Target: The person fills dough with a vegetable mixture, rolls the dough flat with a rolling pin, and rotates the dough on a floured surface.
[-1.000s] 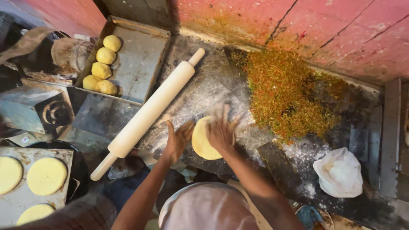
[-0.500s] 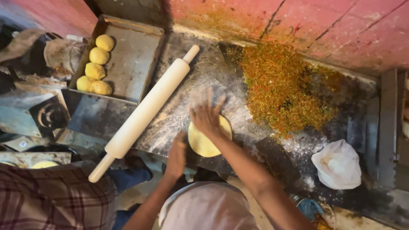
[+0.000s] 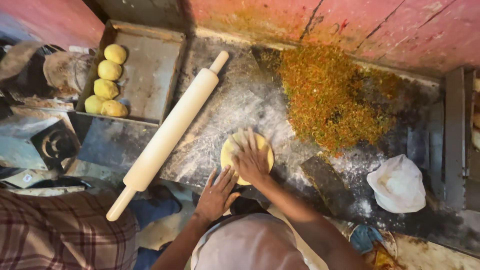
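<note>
Floured counter (image 3: 220, 125) — right hand (image 3: 252, 160) flat on dough disc (image 3: 262, 147), left hand (image 3: 217, 195) splayed, seemingly empty, near edge.

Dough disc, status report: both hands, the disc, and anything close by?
Right hand flat on dough disc. Left hand open on the floured slab beside it. Rolling pin lies left, clear.

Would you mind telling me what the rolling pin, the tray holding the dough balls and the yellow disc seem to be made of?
Rolling pin: likely pale, smooth unfinished wood with turned handles.
Tray: probably sheet metal, dull grey, scuffed, with folded rims.
Yellow disc: soft dough, matte and floured, pressed flat under the right hand.
</note>
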